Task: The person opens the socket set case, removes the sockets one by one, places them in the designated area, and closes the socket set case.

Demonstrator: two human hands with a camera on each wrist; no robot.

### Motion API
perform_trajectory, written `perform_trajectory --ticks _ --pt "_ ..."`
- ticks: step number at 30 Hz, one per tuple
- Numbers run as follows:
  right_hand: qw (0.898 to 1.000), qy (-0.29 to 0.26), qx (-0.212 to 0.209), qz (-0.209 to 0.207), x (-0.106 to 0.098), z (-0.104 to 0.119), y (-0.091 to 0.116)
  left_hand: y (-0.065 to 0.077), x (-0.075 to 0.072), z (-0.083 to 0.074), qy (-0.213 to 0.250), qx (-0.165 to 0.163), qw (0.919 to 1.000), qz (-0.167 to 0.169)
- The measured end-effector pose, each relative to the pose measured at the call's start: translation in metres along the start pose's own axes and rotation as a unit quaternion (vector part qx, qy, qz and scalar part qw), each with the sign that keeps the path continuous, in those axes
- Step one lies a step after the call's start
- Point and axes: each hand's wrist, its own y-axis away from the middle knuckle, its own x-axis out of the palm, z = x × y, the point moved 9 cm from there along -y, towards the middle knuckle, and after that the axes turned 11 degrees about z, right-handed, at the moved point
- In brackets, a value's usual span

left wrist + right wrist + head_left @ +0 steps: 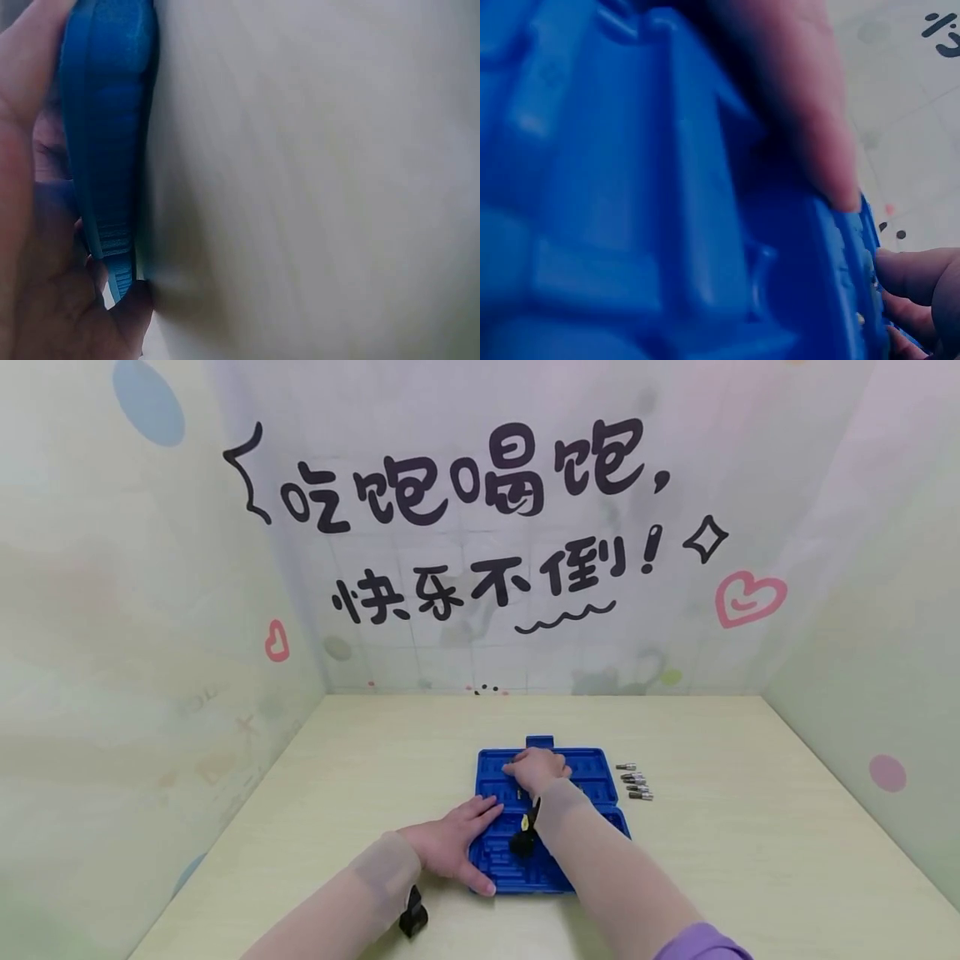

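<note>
- The blue plastic case [498,858] is lying open and flat on the table, its two halves spreading one beyond the other, moulded slots facing up; a tab is projecting from its far edge.
- The left hand [452,843] is resting on the case's left side, fingers spreading over the edge, thumb touching the near corner.
- The right hand [542,770] is reaching over the far half, fingers bending down to it; whatever they may be holding is staying hidden.
- Several small silvery metal bits [634,782] are lying in a column just right of the far half.
</note>
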Motion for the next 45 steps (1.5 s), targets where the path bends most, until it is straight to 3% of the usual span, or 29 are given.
perform_trajectory --ticks 14,23,45 --pt "0.996 -0.015 0.084 -0.008 0.002 -0.004 0.001 0.001 -0.001 -0.004 -0.003 0.009 1.0 -0.003" --pt "0.997 0.007 0.07 0.011 0.0 0.001 0.002 0.0 0.0 -0.001 0.006 0.009 0.9999 0.002" --pt "0.995 -0.087 0.037 -0.008 0.003 -0.012 -0.003 0.0 0.0 -0.003 0.003 0.011 0.9999 0.005"
